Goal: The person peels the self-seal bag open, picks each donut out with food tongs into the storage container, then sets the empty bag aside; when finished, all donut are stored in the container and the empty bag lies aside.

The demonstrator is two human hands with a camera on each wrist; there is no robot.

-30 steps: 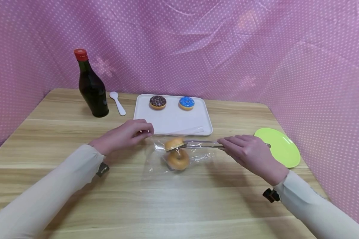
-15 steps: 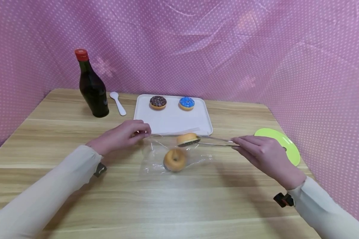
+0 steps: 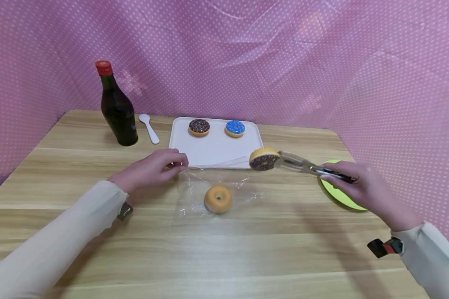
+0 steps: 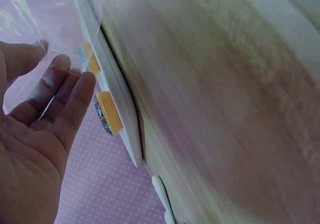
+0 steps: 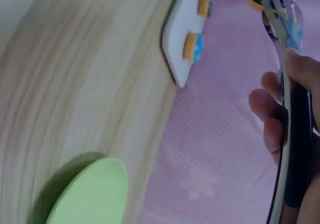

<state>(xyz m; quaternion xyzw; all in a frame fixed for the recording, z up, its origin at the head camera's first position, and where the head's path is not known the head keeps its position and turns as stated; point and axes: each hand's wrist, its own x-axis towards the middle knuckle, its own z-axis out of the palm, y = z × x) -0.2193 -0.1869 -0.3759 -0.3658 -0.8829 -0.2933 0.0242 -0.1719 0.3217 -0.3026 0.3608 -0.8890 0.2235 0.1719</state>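
My left hand (image 3: 153,168) pinches the edge of a clear plastic bag (image 3: 187,199); in the left wrist view the film lies between thumb and fingertips. A doughnut (image 3: 218,199) with its plain side up is in the bag. My right hand (image 3: 363,187) grips metal tongs (image 3: 303,165) with dark handles. Between their tips, tilted above the table by the tray's right front corner, is a doughnut (image 3: 264,160) with dark sprinkled icing facing downward. The right wrist view shows the tongs (image 5: 287,24) on the doughnut's iced side.
A white tray (image 3: 209,151) at the back bears a chocolate doughnut (image 3: 199,127) and a blue-iced doughnut (image 3: 235,128). A white spoon (image 3: 149,128) and a dark red-capped bottle (image 3: 117,110) stand left of it. A green plate (image 3: 344,199) lies partly behind my right hand.
My right hand has moved right with the tongs, carrying the dark-iced doughnut up out of the bag. The plain-side-up doughnut stays in the bag. My left hand has barely shifted.
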